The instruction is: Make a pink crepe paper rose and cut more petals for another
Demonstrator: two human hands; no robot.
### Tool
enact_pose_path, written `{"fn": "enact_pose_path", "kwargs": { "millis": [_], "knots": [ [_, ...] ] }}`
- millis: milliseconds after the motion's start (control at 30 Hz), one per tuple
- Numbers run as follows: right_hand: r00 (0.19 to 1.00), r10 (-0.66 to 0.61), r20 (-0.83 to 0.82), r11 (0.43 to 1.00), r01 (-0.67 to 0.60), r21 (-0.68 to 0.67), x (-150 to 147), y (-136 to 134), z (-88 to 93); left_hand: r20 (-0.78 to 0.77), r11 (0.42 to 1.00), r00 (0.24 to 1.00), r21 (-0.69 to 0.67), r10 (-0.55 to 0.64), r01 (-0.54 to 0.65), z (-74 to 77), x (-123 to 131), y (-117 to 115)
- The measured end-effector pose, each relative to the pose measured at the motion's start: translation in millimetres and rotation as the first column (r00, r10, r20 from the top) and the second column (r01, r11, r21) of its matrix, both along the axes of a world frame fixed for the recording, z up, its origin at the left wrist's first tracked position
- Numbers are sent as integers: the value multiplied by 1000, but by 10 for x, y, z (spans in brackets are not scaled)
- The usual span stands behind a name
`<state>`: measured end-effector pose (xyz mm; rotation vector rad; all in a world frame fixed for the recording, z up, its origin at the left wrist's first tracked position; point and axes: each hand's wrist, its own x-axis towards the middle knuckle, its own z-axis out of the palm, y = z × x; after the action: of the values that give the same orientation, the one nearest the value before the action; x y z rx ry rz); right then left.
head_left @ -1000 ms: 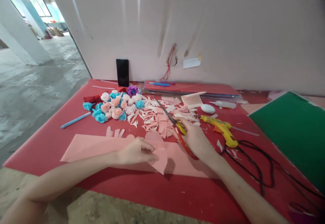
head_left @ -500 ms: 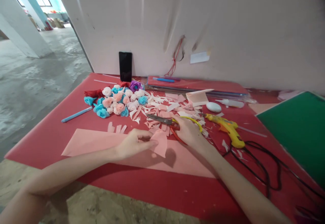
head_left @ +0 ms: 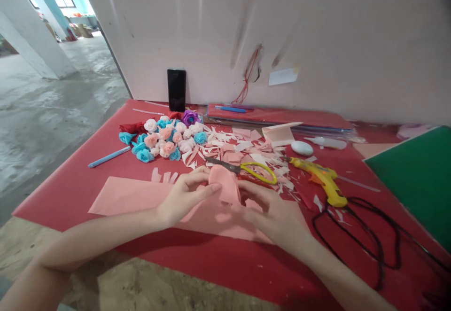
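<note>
My left hand point(head_left: 188, 193) pinches a rounded pink paper petal point(head_left: 225, 186) just above a long pink paper sheet point(head_left: 141, 196) on the red table point(head_left: 70, 184). My right hand point(head_left: 273, 212) touches the same petal from the right, fingers curled toward it. The scissors point(head_left: 246, 170), with yellow and red handles, lie free on the table just behind both hands, among pink paper scraps point(head_left: 243, 149).
A heap of small pink, white and blue paper roses point(head_left: 165, 137) lies at back left, a blue pen point(head_left: 109, 157) beside it. A yellow glue gun point(head_left: 322, 179) with a black cord point(head_left: 369, 236) lies to the right. A phone point(head_left: 176, 90) leans on the wall. A green sheet point(head_left: 412, 179) covers the far right.
My right hand laid the scissors down on the table and came back to the petal. My left hand lifted the petal slightly. The view shifted a little.
</note>
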<state>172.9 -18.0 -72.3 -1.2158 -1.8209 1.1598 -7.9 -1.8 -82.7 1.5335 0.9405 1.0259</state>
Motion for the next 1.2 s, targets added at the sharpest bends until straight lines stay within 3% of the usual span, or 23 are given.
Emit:
{"fn": "enact_pose_path", "kwargs": {
  "millis": [233, 367, 433, 700, 833, 967, 1067, 1200],
  "knots": [
    [977, 3, -213, 967, -57, -248, -35, -48, 29, 199, 975, 959, -58, -201, 216, 6, 35, 61],
    [950, 32, -311, 875, -177, -450, -22, -92, 19, 203, 963, 942, 16, -267, 270, 31, 50, 126],
    [932, 53, -358, 840, -236, -490, -20, -109, 5, 235, 958, 929, 31, -286, 287, 10, 62, 143],
    [924, 64, -376, 822, -263, -506, -40, -112, 16, 298, 949, 901, 87, -316, 304, -83, 80, 154],
    [957, -95, -273, 937, -7, -350, -82, -130, 72, 156, 975, 963, 65, -220, 212, -30, 57, 136],
    [948, -233, -217, 962, 192, -192, -125, -154, 89, -112, 967, 973, 137, -200, 214, 33, 51, 104],
    [954, -207, -216, 971, 175, -161, -130, -161, 72, -174, 962, 965, 155, -197, 224, 57, 66, 88],
    [965, -140, -220, 982, 107, -155, -112, -143, 82, -141, 951, 949, 89, -281, 295, 83, 70, 92]
  ]
}}
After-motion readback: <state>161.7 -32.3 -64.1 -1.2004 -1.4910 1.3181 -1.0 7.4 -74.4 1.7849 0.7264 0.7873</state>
